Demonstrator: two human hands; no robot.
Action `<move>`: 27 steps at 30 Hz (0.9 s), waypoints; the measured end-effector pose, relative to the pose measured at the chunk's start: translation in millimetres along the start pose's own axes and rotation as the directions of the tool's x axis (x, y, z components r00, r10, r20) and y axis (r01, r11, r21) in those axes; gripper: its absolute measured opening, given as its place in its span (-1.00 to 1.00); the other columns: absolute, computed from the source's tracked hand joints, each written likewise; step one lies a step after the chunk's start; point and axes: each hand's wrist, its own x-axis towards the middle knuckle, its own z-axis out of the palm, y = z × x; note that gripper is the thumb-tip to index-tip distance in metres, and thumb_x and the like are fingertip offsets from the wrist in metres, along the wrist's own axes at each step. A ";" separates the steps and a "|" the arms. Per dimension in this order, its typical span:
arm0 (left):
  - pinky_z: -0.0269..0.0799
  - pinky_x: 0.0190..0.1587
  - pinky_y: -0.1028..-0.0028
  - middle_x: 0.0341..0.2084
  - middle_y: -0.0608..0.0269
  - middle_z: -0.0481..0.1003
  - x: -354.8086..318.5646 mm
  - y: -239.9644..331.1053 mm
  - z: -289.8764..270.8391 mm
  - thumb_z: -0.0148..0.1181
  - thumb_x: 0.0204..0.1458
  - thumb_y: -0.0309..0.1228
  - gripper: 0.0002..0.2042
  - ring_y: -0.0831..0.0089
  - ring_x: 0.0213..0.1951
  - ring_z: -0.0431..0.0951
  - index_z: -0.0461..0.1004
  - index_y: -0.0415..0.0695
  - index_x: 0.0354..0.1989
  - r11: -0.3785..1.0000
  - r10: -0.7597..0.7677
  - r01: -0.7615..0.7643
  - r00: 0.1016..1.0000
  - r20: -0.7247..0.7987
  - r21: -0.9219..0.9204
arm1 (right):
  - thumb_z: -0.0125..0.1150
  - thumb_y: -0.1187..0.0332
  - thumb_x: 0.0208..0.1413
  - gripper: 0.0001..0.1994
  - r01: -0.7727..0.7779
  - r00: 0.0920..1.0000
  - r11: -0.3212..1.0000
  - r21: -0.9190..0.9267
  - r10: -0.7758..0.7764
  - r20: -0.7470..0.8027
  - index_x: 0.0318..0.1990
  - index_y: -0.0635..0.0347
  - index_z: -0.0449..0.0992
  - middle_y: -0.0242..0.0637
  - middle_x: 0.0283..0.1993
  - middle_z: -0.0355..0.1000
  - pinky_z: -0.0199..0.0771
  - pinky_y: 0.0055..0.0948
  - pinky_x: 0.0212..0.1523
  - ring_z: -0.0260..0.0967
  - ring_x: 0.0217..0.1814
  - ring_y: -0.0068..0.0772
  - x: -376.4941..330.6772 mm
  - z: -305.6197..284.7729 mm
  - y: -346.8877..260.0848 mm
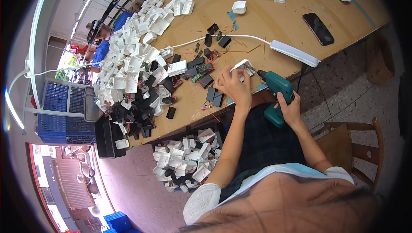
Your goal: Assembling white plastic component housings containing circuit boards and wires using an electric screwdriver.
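The right hand (290,109) was clamped on the green power screwdriver (277,92), its tip touching the white plastic casing (241,66). Just left of the screwdriver, the left hand (234,88) gripped that casing at the counter (274,22) edge. Beyond the casing lay a white power strip (294,52).

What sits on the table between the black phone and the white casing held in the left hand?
In the head view, a long white power strip lies between the black phone and the white casing in the left hand; otherwise bare tabletop.
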 end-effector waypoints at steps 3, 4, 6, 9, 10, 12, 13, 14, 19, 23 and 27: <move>0.04 0.25 0.06 -0.06 0.23 0.47 1.3 0.7 0.8 0.39 -0.10 -0.40 -0.91 0.19 0.08 0.41 0.58 -0.05 -0.45 1.000 0.004 -0.003 1.000 0.003 -0.011 | 0.20 0.24 0.33 -0.68 -0.006 1.000 1.000 -0.030 0.007 0.004 -0.08 0.41 0.54 -0.20 -0.24 0.55 0.54 -0.46 -0.45 0.49 -0.49 -0.48 -1.0 -2.2 4.7; 0.04 0.25 0.06 -0.06 0.23 0.47 1.8 0.6 0.4 0.39 -0.10 -0.40 -0.91 0.18 0.09 0.41 0.58 -0.05 -0.45 1.000 0.004 -0.004 1.000 0.007 -0.017 | 0.20 0.23 0.33 -0.67 -0.006 1.000 1.000 -0.030 0.006 0.009 -0.05 0.41 0.54 -0.18 -0.21 0.56 0.53 -0.46 -0.45 0.49 -0.48 -0.48 -1.6 -2.2 6.8; 0.03 0.25 0.06 -0.06 0.23 0.47 2.6 0.7 -0.4 0.39 -0.10 -0.40 -0.91 0.18 0.09 0.41 0.58 -0.06 -0.45 1.000 0.008 -0.008 1.000 0.007 -0.020 | 0.19 0.23 0.33 -0.66 -0.005 1.000 1.000 -0.029 0.006 0.015 -0.03 0.42 0.54 -0.17 -0.19 0.57 0.53 -0.46 -0.45 0.49 -0.48 -0.47 -1.7 -1.2 7.8; 0.03 0.24 0.05 -0.06 0.23 0.47 2.8 -1.5 -0.7 0.39 -0.11 -0.40 -0.90 0.17 0.09 0.40 0.58 -0.06 -0.45 1.000 0.015 -0.015 1.000 0.005 -0.022 | 0.27 0.32 0.29 -0.69 0.026 0.999 0.999 0.033 -0.026 -0.028 -0.01 0.46 0.51 -0.20 -0.25 0.54 0.54 -0.48 -0.48 0.49 -0.50 -0.51 -1.8 4.1 6.9; 0.03 0.24 0.05 -0.06 0.24 0.47 3.1 -2.0 -0.8 0.39 -0.12 -0.40 -0.90 0.16 0.09 0.40 0.58 -0.06 -0.46 1.000 0.019 -0.019 1.000 0.003 -0.023 | 0.26 0.33 0.29 -0.69 0.028 0.999 0.999 0.042 -0.027 -0.021 0.00 0.46 0.50 -0.19 -0.23 0.55 0.54 -0.48 -0.48 0.49 -0.50 -0.51 -2.2 4.7 6.7; 0.03 0.24 0.05 -0.06 0.23 0.47 3.6 -2.8 -0.7 0.39 -0.12 -0.40 -0.90 0.16 0.09 0.40 0.58 -0.06 -0.45 1.000 0.020 -0.020 1.000 0.003 -0.021 | 0.26 0.34 0.29 -0.69 0.030 1.000 0.998 0.052 -0.029 -0.011 0.01 0.47 0.50 -0.18 -0.21 0.55 0.54 -0.47 -0.48 0.49 -0.50 -0.51 -3.6 5.2 5.6; 0.03 0.24 0.04 -0.06 0.23 0.47 4.1 -2.2 -0.5 0.39 -0.12 -0.40 -0.90 0.16 0.09 0.40 0.57 -0.06 -0.45 1.000 0.021 -0.021 1.000 0.004 -0.020 | 0.21 0.28 0.31 -0.66 0.026 1.000 0.999 0.045 -0.026 0.000 0.03 0.46 0.50 -0.15 -0.16 0.57 0.53 -0.46 -0.44 0.49 -0.48 -0.49 -5.0 4.0 5.2; 0.03 0.24 0.04 -0.06 0.23 0.47 3.9 -1.4 -0.5 0.39 -0.12 -0.40 -0.90 0.16 0.09 0.40 0.57 -0.06 -0.45 1.000 0.020 -0.020 1.000 0.001 -0.019 | 0.17 0.23 0.33 -0.62 0.022 1.000 0.999 0.039 -0.022 0.011 0.04 0.45 0.51 -0.11 -0.11 0.59 0.53 -0.44 -0.41 0.48 -0.47 -0.48 -6.5 2.5 4.6; 0.03 0.24 0.03 -0.05 0.21 0.47 2.7 0.2 -0.3 0.38 -0.11 -0.41 -0.89 0.16 0.09 0.40 0.55 -0.08 -0.44 0.999 0.023 -0.023 1.000 0.014 -0.038 | 0.17 0.19 0.33 -0.58 -0.003 1.000 0.998 0.061 0.003 -0.007 0.04 0.48 0.50 -0.06 -0.06 0.59 0.52 -0.43 -0.40 0.48 -0.48 -0.47 -17.3 -9.6 -2.3; 0.04 0.24 0.03 -0.06 0.21 0.47 7.0 -1.6 -1.4 0.37 -0.11 -0.41 -0.89 0.16 0.09 0.40 0.55 -0.09 -0.44 0.998 0.045 -0.044 0.999 0.015 -0.041 | 0.12 0.15 0.35 -0.55 0.020 1.000 0.997 0.075 -0.019 -0.016 0.07 0.47 0.49 -0.03 -0.03 0.58 0.53 -0.42 -0.39 0.48 -0.48 -0.46 -25.8 -22.0 -7.0; 0.04 0.23 0.04 -0.07 0.20 0.47 8.7 -1.7 0.2 0.38 -0.11 -0.42 -0.89 0.16 0.09 0.40 0.55 -0.10 -0.44 0.997 0.059 -0.058 0.998 0.029 -0.053 | 0.09 0.17 0.37 -0.56 0.026 0.999 0.995 0.091 -0.022 -0.044 0.12 0.45 0.47 -0.04 -0.02 0.58 0.53 -0.41 -0.39 0.47 -0.48 -0.47 -30.9 -29.3 -7.1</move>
